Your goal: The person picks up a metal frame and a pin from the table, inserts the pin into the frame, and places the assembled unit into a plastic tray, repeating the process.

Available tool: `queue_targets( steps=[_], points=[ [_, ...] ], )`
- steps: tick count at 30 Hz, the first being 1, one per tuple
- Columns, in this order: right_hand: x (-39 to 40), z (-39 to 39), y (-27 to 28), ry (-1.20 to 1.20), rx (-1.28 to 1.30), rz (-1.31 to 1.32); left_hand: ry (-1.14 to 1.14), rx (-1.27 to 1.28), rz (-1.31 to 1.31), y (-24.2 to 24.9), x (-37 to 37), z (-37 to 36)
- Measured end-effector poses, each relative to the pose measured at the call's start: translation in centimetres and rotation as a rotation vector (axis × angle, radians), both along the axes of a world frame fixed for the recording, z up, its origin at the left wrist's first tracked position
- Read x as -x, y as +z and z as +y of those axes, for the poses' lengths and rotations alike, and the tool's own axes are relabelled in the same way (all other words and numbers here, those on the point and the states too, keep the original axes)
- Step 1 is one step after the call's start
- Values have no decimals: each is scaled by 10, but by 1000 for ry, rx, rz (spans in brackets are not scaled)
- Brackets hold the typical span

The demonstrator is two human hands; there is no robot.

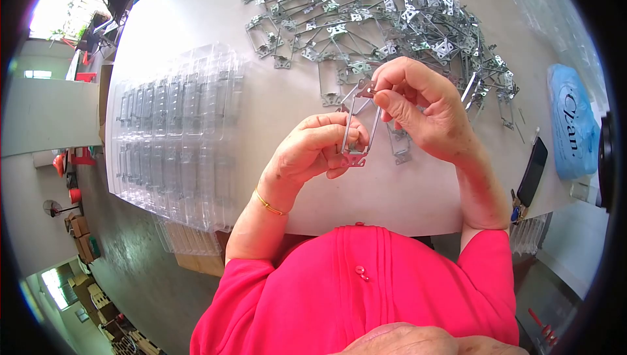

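Between my two hands, above the table, is a small metal frame made of stamped end plates joined by thin rods. My left hand closes its fingers around the lower end, near the plate. With thumb and forefinger, my right hand pinches the upper end plate. Several similar metal frames lie on the table just behind and below my right hand. A large tangled heap of metal frames spreads over the far side of the table.
Stacked clear plastic trays holding metal frames stand on the table at left. On the right are a black phone, keys and a blue plastic packet. More clear plastic trays sit below the left table edge.
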State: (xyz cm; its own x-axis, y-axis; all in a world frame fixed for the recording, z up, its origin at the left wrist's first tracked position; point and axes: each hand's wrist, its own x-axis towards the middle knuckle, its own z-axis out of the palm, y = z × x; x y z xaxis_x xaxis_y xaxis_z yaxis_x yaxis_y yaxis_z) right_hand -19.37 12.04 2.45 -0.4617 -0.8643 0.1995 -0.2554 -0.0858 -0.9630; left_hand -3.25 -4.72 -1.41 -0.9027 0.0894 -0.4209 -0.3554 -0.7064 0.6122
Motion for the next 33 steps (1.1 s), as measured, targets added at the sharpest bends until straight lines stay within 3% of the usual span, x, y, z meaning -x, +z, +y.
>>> queue_targets(
  steps=[7,11,14,16,21,23,33],
  points=[
    [-5,-3,7,-81,-65,-181,117,47,220,-15,3,7],
    [-4,-4,5,-97,-89,-236,197,-104,174,-6,5,12],
    [-5,-7,-2,-90,-132,-252,190,-51,194,-5,-1,9],
    [-7,-8,-3,-85,-158,-267,117,137,244,-4,-5,6],
    [-6,-11,-7,-174,-121,-253,202,108,226,-9,-5,4],
    [4,-8,-9,-229,-95,-76,216,147,188,-11,-4,2],
    [4,-9,-4,-292,-11,-206,181,158,168,-4,-4,5]
  ],
)
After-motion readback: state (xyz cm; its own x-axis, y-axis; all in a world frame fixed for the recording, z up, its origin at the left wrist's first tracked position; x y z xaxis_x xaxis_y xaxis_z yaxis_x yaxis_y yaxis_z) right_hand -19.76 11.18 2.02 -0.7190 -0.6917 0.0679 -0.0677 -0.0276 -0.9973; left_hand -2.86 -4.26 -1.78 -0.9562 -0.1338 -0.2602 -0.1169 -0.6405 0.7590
